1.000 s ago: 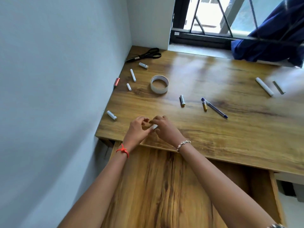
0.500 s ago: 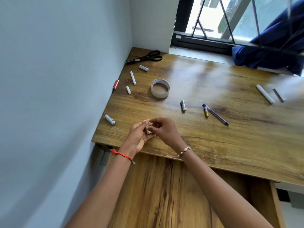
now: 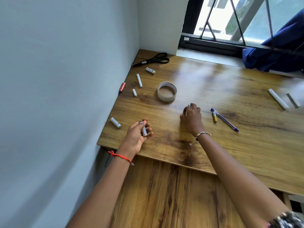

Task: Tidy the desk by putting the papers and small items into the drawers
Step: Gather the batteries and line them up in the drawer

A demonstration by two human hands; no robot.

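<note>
— Okay, quick pass: what do we log for the left hand (image 3: 135,135)?
— We put it low over the desk (image 3: 213,153) near the front edge. Its fingers are curled round a white battery (image 3: 144,130), which stands nearly upright in the grip.
— And the right hand (image 3: 191,118)?
— Further in, back of the hand up. The fingers are bent down and bunched narrow on a small white item (image 3: 188,105). We only see its tip at the fingertips, so we can't tell what it is.
— Loose stuff near the hands?
— We mark a loose battery (image 3: 115,122) by the wall-side edge, just left of the left hand and apart from it. The tape roll (image 3: 167,91) lies flat beyond the right hand. The blue pen (image 3: 224,119) and a yellow stub (image 3: 214,116) lie close together, just right of the right hand.
— Back corner?
— We get scissors (image 3: 152,60), a labelled battery (image 3: 150,70), a long white stick (image 3: 139,80), a short white stick (image 3: 134,92) and a red battery (image 3: 122,87) at the wall edge. Far right there's a white marker (image 3: 278,99).
— Drawer?
— We see the drawer (image 3: 164,195) pulled out under the front edge, with both forearms over it.
</note>
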